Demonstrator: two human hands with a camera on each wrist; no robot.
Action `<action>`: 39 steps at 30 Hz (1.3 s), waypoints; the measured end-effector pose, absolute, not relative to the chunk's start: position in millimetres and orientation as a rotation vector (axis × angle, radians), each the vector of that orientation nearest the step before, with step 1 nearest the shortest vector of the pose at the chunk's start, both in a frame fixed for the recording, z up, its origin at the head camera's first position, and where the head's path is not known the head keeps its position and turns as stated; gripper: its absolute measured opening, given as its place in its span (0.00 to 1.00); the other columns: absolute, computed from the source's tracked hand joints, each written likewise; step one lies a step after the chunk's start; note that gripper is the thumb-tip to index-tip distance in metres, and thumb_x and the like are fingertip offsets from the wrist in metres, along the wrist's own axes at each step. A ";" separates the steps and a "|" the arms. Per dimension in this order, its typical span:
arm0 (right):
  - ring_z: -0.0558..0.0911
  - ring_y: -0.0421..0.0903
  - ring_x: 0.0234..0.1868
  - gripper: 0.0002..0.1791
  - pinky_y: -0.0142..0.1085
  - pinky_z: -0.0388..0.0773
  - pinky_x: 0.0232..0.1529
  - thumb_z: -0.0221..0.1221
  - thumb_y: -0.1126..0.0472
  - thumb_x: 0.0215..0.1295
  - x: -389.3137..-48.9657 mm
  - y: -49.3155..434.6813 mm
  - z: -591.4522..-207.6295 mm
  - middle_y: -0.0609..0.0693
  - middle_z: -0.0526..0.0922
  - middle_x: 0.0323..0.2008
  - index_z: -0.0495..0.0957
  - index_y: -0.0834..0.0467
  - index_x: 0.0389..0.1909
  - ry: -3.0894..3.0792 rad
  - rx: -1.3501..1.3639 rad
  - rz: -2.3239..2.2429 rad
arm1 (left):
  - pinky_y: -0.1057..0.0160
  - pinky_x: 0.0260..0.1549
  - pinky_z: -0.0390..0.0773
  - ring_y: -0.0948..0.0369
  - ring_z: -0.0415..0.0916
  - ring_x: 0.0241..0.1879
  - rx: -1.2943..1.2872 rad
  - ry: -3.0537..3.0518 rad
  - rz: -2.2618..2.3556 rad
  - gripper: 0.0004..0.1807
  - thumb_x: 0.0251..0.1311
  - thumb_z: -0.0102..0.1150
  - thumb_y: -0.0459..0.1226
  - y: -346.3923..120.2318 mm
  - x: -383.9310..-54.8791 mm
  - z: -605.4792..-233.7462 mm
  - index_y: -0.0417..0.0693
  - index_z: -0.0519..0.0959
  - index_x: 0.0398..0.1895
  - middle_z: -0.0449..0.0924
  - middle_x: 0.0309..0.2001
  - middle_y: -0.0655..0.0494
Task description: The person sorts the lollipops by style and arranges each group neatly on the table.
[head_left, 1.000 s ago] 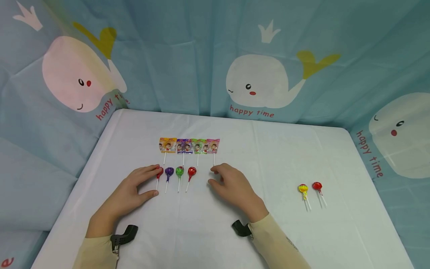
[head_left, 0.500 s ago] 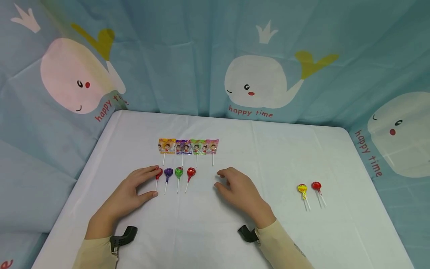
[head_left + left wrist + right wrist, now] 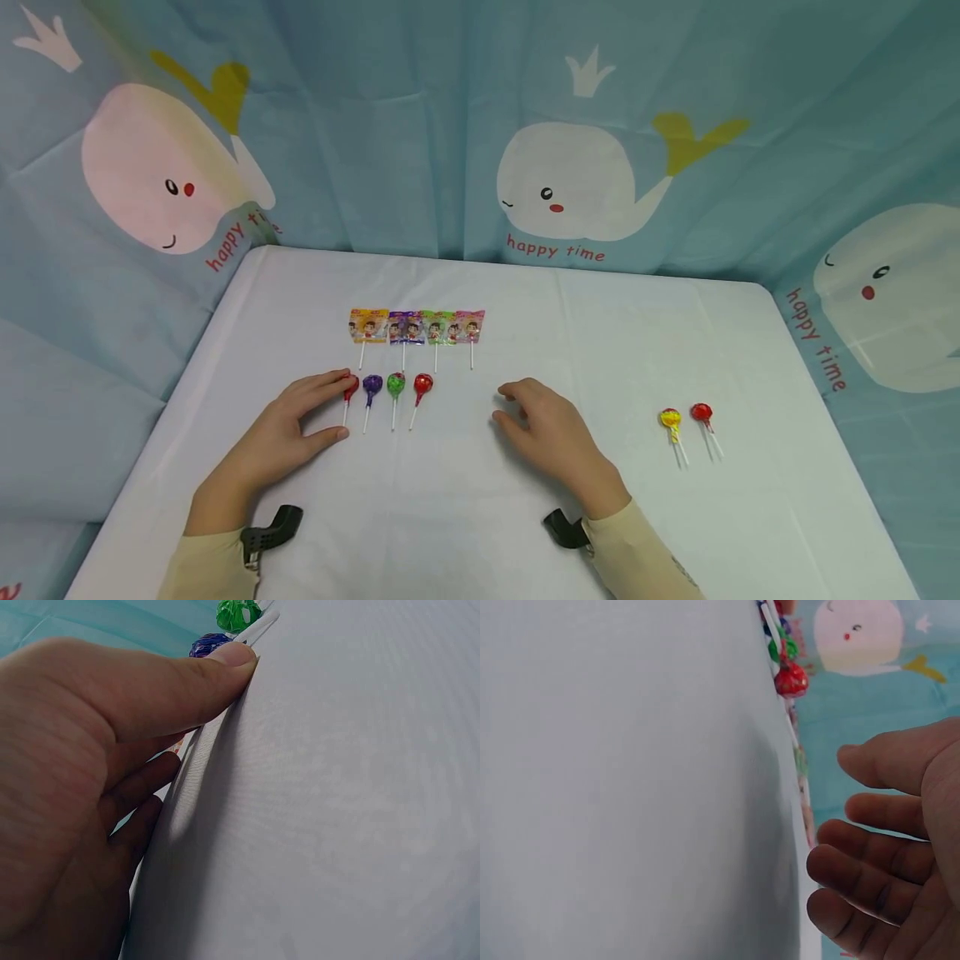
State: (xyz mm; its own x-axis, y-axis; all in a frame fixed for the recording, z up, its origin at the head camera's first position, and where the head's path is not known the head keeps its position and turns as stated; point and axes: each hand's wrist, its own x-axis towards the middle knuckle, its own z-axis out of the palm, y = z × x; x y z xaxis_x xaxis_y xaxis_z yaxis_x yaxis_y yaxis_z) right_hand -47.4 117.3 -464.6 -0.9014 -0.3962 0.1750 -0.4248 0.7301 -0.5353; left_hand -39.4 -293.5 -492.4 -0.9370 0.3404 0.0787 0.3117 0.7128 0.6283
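Note:
My left hand (image 3: 281, 429) rests on the table by the leftmost red lollipop (image 3: 351, 387). Its fingertips touch the candy head and partly cover it, while the thumb lies near the stick's lower end. To the right, in the same row, are a purple lollipop (image 3: 372, 383), a green lollipop (image 3: 396, 383) and another red lollipop (image 3: 423, 383). The left wrist view has the thumb (image 3: 187, 686) on the cloth, with the leftmost lollipop hidden. Right of the row, my right hand (image 3: 558, 437) holds nothing; its fingers (image 3: 862, 870) are loosely bent and apart.
Behind the row lie several flat-wrapped lollipops side by side: orange (image 3: 368, 326), purple (image 3: 406, 327), green (image 3: 438, 327) and pink (image 3: 470, 327). A yellow lollipop (image 3: 671, 418) and a red lollipop (image 3: 702, 412) lie far right on the white table (image 3: 600, 333). A whale-print curtain (image 3: 420, 167) hangs behind.
My right hand has drawn back to the right and slightly nearer, away from the row. My left hand keeps its place at the leftmost red lollipop. The head view has shifted slightly.

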 end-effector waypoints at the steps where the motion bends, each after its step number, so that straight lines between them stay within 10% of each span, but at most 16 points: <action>1: 0.81 0.40 0.38 0.17 0.38 0.83 0.39 0.74 0.57 0.71 -47.3 118.3 -465.1 0.46 0.88 0.49 0.87 0.57 0.57 -2.876 0.679 0.897 | 0.36 0.72 0.70 0.44 0.66 0.77 0.543 2.866 1.041 0.43 0.58 0.84 0.36 -293.5 -39.5 -492.8 0.58 0.77 0.78 0.72 0.79 0.53; 6: 0.82 0.41 0.38 0.17 0.39 0.84 0.39 0.74 0.57 0.71 -46.4 125.4 -466.8 0.47 0.89 0.50 0.87 0.58 0.56 -2.867 0.660 0.874 | 0.35 0.71 0.70 0.44 0.66 0.77 0.538 2.866 1.042 0.43 0.58 0.84 0.36 -293.7 -39.3 -494.2 0.58 0.77 0.78 0.72 0.79 0.54; 16: 0.82 0.42 0.38 0.17 0.41 0.84 0.39 0.74 0.58 0.71 -46.6 148.4 -467.2 0.47 0.89 0.50 0.87 0.57 0.56 -2.876 0.588 0.860 | 0.75 0.72 0.54 0.45 0.66 0.77 0.565 2.873 1.073 0.43 0.58 0.84 0.36 -296.9 -38.5 -496.2 0.59 0.77 0.78 0.72 0.79 0.55; 26: 0.81 0.42 0.39 0.16 0.41 0.84 0.41 0.71 0.56 0.73 -46.3 167.6 -466.0 0.46 0.88 0.51 0.86 0.56 0.57 -2.914 0.540 0.819 | 0.55 0.76 0.67 0.45 0.66 0.77 0.537 2.877 1.052 0.43 0.58 0.84 0.37 -295.3 -37.6 -496.2 0.59 0.77 0.78 0.72 0.79 0.55; 39: 0.80 0.42 0.37 0.18 0.42 0.84 0.40 0.72 0.57 0.72 -40.8 189.3 -467.8 0.48 0.88 0.51 0.86 0.58 0.58 -2.872 0.490 0.776 | 0.75 0.71 0.54 0.45 0.67 0.76 0.563 2.872 1.073 0.43 0.58 0.84 0.36 -294.8 -39.3 -494.0 0.57 0.78 0.78 0.72 0.78 0.55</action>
State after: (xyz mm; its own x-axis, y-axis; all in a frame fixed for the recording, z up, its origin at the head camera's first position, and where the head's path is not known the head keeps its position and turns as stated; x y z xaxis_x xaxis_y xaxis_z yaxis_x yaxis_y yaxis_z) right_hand -40.8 189.3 -467.8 -0.9395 -0.2758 0.2032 -0.3407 0.8154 -0.4680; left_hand -39.3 -294.8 -494.0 -0.9344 0.3413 0.1022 0.3246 0.6976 0.6387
